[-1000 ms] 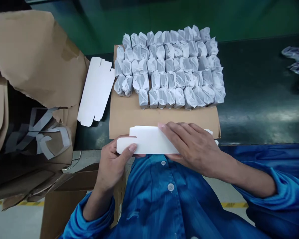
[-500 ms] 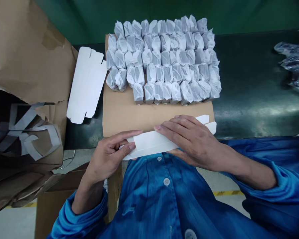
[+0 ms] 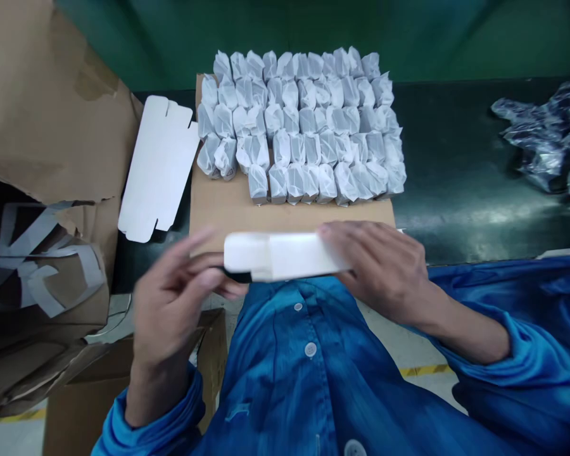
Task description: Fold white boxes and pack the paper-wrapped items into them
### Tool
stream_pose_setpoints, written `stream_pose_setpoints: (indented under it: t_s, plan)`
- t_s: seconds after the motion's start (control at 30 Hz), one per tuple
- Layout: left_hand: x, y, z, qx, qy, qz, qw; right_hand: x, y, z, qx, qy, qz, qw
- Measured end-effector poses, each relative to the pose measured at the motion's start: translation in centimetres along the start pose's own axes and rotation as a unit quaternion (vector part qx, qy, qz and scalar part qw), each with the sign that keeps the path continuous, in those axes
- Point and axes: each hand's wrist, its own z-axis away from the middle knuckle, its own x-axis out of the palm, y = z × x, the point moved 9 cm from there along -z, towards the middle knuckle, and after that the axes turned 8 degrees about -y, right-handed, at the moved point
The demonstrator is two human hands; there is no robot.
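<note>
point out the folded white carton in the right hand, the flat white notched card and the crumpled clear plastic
Folded white carton [image 3: 294,254], head view: its long panel.
Flat white notched card [image 3: 158,170], head view: middle of its broad face.
Crumpled clear plastic [image 3: 544,151], head view: middle of the heap.

One head-worn camera, looking forward and steeply down from above the wearer's blue shirt [image 3: 278,373]. Left hand [image 3: 164,301] and right hand [image 3: 387,263] lie at close range, mid-frame; the dark tabletop [image 3: 449,183] extends beyond them, and the green panel [image 3: 304,25] bounds the view at top.
</note>
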Motion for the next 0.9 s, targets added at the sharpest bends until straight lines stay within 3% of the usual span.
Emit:
stream_pose_setpoints:
  t_s: [0.07, 0.1, 0.17, 0.23, 0.27, 0.37, 0.4, 0.47, 0.53, 0.6, 0.67, 0.8, 0.83, 0.9]
  plan:
    - [-0.5, 1.8, 1.2, 0.119, 0.129, 0.012, 0.984, -0.5, 1.8, 0.0, 0.095, 0.067, -0.015, 0.993]
    - [0.4, 2.4, 1.8, 0.161, 0.163, 0.015, 0.973, -0.4, 2.1, 0.1, 0.128, 0.099, -0.024, 0.987]
    - [3.9, 2.2, 2.0, 0.172, 0.147, 0.038, 0.973, 0.4, 0.8, 0.0, 0.139, 0.145, -0.035, 0.979]
    - [7.3, 0.9, 1.4, 0.122, 0.122, 0.087, 0.981, 1.6, -2.0, -0.3, 0.100, 0.159, -0.042, 0.981]
    - [8.0, 0.3, 1.1, 0.100, 0.135, 0.100, 0.981, 2.2, -3.5, -0.3, 0.074, 0.150, -0.052, 0.985]
    - [7.0, -1.3, 0.6, 0.045, 0.204, 0.071, 0.975, 3.4, -5.5, -0.6, 0.020, 0.065, -0.141, 0.988]
    - [6.3, -1.7, 0.3, 0.028, 0.207, 0.056, 0.976, 3.4, -5.4, -0.7, 0.010, 0.033, -0.189, 0.981]
    - [5.3, -2.6, -0.6, -0.010, 0.156, 0.041, 0.987, 2.7, -3.7, -1.1, 0.034, 0.005, -0.298, 0.954]
    - [5.3, -2.9, -1.3, -0.031, 0.081, 0.015, 0.996, 2.0, -1.2, -1.8, 0.088, 0.018, -0.384, 0.919]
    - [5.4, -2.3, -1.4, -0.020, 0.046, -0.040, 0.998, 1.8, 0.4, -2.7, 0.115, 0.041, -0.436, 0.892]
    - [5.5, -1.4, -1.1, 0.006, 0.056, -0.109, 0.992, 2.5, 0.7, -3.7, 0.112, 0.053, -0.489, 0.863]
    - [5.8, -0.4, -0.1, 0.045, 0.104, -0.208, 0.972, 5.1, 0.9, -3.8, 0.154, 0.112, -0.603, 0.774]
    - [5.9, -0.2, 0.1, 0.055, 0.113, -0.222, 0.967, 5.2, 0.8, -3.7, 0.152, 0.126, -0.605, 0.772]
    - [6.3, 0.1, 0.2, 0.076, 0.120, -0.237, 0.961, 4.8, 0.6, -3.4, 0.131, 0.149, -0.575, 0.794]
